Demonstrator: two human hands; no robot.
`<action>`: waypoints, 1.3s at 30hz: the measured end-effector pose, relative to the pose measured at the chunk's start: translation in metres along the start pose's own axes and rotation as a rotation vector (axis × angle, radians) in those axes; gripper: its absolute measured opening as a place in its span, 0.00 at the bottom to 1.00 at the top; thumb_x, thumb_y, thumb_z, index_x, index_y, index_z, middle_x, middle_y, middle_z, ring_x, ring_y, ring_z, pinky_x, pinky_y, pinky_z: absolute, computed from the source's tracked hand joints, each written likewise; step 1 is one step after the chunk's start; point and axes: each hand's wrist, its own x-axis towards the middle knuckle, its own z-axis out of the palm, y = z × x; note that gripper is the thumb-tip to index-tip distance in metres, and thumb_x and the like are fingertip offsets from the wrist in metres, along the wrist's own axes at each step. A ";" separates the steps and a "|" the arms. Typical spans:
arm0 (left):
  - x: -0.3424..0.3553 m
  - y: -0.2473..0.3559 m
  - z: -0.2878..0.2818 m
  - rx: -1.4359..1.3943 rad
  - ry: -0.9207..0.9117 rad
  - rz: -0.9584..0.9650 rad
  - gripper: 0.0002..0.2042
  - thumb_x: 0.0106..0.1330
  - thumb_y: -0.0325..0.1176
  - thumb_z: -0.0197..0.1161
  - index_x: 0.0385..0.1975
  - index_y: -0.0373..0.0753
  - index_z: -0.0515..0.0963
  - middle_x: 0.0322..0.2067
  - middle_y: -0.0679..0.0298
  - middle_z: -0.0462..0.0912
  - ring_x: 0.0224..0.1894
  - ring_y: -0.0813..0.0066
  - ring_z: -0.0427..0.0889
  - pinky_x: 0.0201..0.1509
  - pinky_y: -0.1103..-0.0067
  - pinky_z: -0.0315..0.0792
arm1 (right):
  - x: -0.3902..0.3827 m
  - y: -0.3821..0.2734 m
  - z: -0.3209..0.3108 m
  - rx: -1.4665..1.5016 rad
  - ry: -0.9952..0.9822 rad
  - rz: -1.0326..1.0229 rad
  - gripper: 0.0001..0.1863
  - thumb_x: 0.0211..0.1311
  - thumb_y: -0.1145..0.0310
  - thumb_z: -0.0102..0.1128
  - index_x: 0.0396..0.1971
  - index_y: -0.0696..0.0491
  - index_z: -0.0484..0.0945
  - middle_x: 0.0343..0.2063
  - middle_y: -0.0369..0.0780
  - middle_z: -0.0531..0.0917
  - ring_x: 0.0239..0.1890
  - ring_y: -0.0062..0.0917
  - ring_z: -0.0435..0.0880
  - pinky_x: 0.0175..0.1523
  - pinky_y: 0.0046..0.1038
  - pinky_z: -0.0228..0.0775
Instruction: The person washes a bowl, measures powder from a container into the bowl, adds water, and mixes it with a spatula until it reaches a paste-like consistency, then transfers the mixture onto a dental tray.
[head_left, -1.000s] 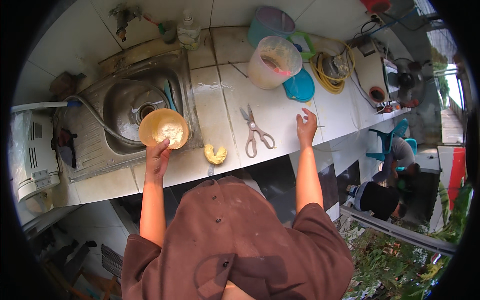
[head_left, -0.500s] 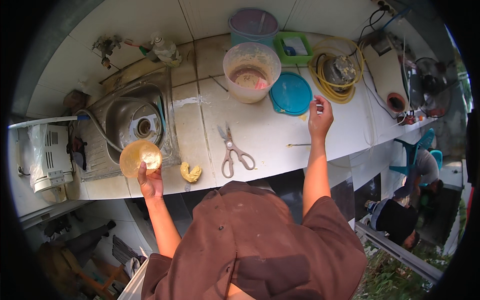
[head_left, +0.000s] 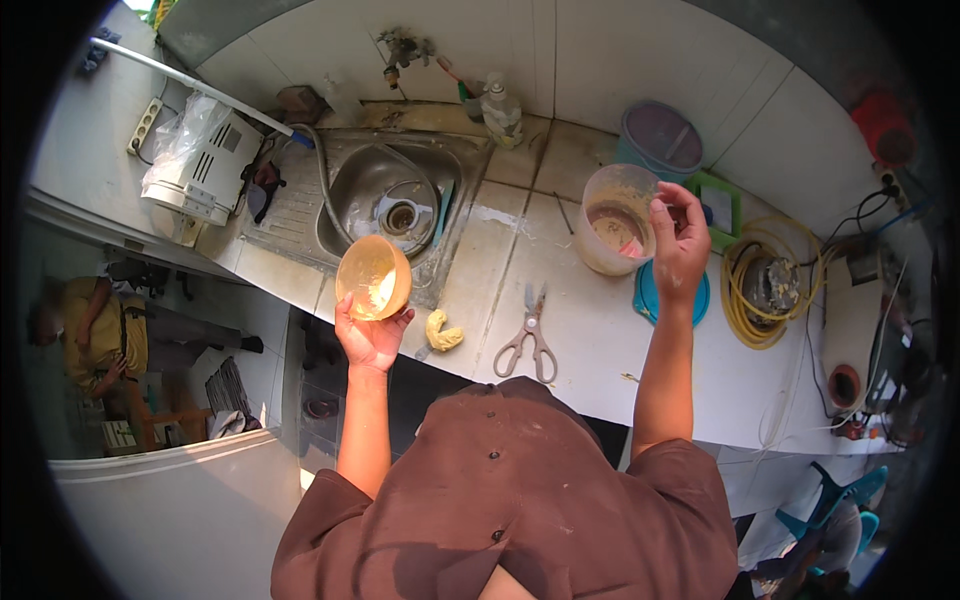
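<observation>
My left hand (head_left: 370, 335) holds a small orange-tan bowl (head_left: 350, 270) from below, tilted, with a pale yellow smear inside. My right hand (head_left: 682, 235) is raised over the right side of a cloudy plastic tub (head_left: 598, 245), fingers curled toward the thumb. Whether it touches the rim, or pinches anything small, is not clear. Residue coats the tub's inner wall, and something pink lies in it. Partly behind my right forearm is a round blue lid (head_left: 650, 292). Grey-handled scissors (head_left: 528, 340) lie open on the counter, and a crumpled yellow lump (head_left: 442, 331) sits near its front edge.
A steel sink (head_left: 340, 180) with a hose is at the left. Behind the tub stand a lidded pail (head_left: 660, 138) and a green tray (head_left: 722, 195). A coiled yellow hose (head_left: 745, 300) lies right. Another person (head_left: 95, 330) is at far left.
The view has turned, shifting the counter rightward. My right hand has moved from beside the blue lid to the tub's rim. My left hand still holds the bowl, now tilted differently.
</observation>
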 end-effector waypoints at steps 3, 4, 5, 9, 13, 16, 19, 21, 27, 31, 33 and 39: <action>-0.025 0.006 -0.020 -0.064 0.035 0.044 0.37 0.57 0.61 0.55 0.63 0.44 0.65 0.54 0.54 0.75 0.52 0.51 0.77 0.55 0.53 0.71 | 0.001 -0.006 0.070 0.149 -0.173 0.084 0.12 0.64 0.72 0.61 0.46 0.56 0.78 0.35 0.32 0.78 0.33 0.13 0.75 0.40 0.17 0.69; -0.032 0.005 -0.029 -0.096 0.022 0.059 0.39 0.57 0.62 0.55 0.64 0.43 0.64 0.56 0.51 0.74 0.55 0.47 0.76 0.59 0.50 0.69 | 0.001 0.003 0.089 0.128 -0.228 0.085 0.13 0.64 0.72 0.61 0.48 0.56 0.78 0.36 0.31 0.78 0.34 0.13 0.73 0.42 0.17 0.68; -0.034 0.006 -0.032 -0.110 -0.034 0.065 0.40 0.57 0.62 0.57 0.65 0.42 0.63 0.57 0.50 0.73 0.56 0.43 0.75 0.61 0.47 0.66 | 0.000 0.011 0.103 0.180 -0.265 0.104 0.13 0.64 0.71 0.61 0.48 0.56 0.77 0.36 0.31 0.78 0.35 0.13 0.73 0.43 0.17 0.68; -0.074 0.016 -0.047 -0.201 0.040 0.136 0.38 0.58 0.57 0.63 0.65 0.43 0.62 0.57 0.55 0.74 0.56 0.56 0.77 0.56 0.55 0.75 | -0.017 0.044 0.153 0.240 -0.447 0.214 0.13 0.66 0.69 0.59 0.49 0.56 0.77 0.38 0.33 0.77 0.38 0.14 0.73 0.43 0.17 0.67; -0.100 0.001 -0.078 -0.250 0.172 0.251 0.36 0.58 0.56 0.64 0.63 0.45 0.63 0.56 0.58 0.75 0.57 0.60 0.77 0.58 0.61 0.75 | -0.052 0.068 0.181 0.155 -0.610 0.311 0.14 0.65 0.68 0.60 0.49 0.55 0.76 0.36 0.32 0.78 0.34 0.13 0.73 0.37 0.16 0.65; -0.113 0.000 -0.090 -0.298 0.194 0.254 0.35 0.59 0.56 0.64 0.63 0.45 0.64 0.57 0.59 0.75 0.57 0.61 0.77 0.57 0.62 0.75 | -0.072 0.070 0.189 0.181 -0.690 0.350 0.14 0.65 0.68 0.61 0.48 0.55 0.77 0.35 0.32 0.78 0.31 0.13 0.73 0.34 0.15 0.63; -0.105 0.006 -0.103 -0.272 0.199 0.264 0.36 0.59 0.60 0.63 0.63 0.46 0.64 0.57 0.61 0.75 0.57 0.62 0.77 0.53 0.64 0.77 | -0.081 0.076 0.188 0.136 -0.676 0.391 0.14 0.65 0.68 0.61 0.48 0.55 0.77 0.35 0.31 0.78 0.31 0.12 0.73 0.33 0.14 0.63; -0.094 0.019 -0.103 -0.251 0.197 0.253 0.37 0.59 0.64 0.61 0.63 0.48 0.65 0.56 0.61 0.75 0.56 0.62 0.78 0.51 0.65 0.77 | -0.086 0.087 0.183 0.129 -0.624 0.385 0.14 0.65 0.69 0.61 0.48 0.56 0.77 0.35 0.32 0.78 0.31 0.13 0.74 0.34 0.15 0.65; -0.030 0.068 -0.117 -0.275 0.186 0.116 0.44 0.57 0.76 0.48 0.60 0.43 0.69 0.46 0.52 0.80 0.38 0.52 0.83 0.36 0.68 0.80 | -0.116 0.067 0.165 -0.076 -0.515 0.406 0.13 0.64 0.72 0.60 0.48 0.57 0.78 0.36 0.34 0.80 0.33 0.15 0.76 0.40 0.19 0.70; 0.028 0.106 -0.132 -0.191 0.058 0.041 0.45 0.56 0.78 0.45 0.58 0.42 0.70 0.42 0.53 0.81 0.35 0.55 0.82 0.35 0.71 0.76 | -0.145 0.069 0.150 -0.182 -0.318 0.513 0.13 0.64 0.70 0.61 0.46 0.58 0.78 0.33 0.35 0.80 0.32 0.16 0.77 0.41 0.20 0.71; 0.051 0.123 -0.136 -0.157 0.129 0.017 0.43 0.56 0.77 0.47 0.59 0.45 0.70 0.46 0.57 0.80 0.40 0.56 0.81 0.40 0.69 0.77 | -0.162 0.068 0.148 -0.216 -0.236 0.554 0.13 0.64 0.70 0.61 0.46 0.58 0.79 0.33 0.34 0.80 0.31 0.15 0.76 0.40 0.19 0.71; 0.110 0.149 -0.174 -0.084 0.115 -0.007 0.39 0.57 0.67 0.59 0.62 0.46 0.67 0.55 0.63 0.75 0.57 0.66 0.75 0.59 0.67 0.71 | -0.180 0.041 0.192 -0.272 -0.138 0.554 0.12 0.63 0.70 0.61 0.46 0.56 0.79 0.33 0.32 0.80 0.31 0.14 0.76 0.37 0.17 0.69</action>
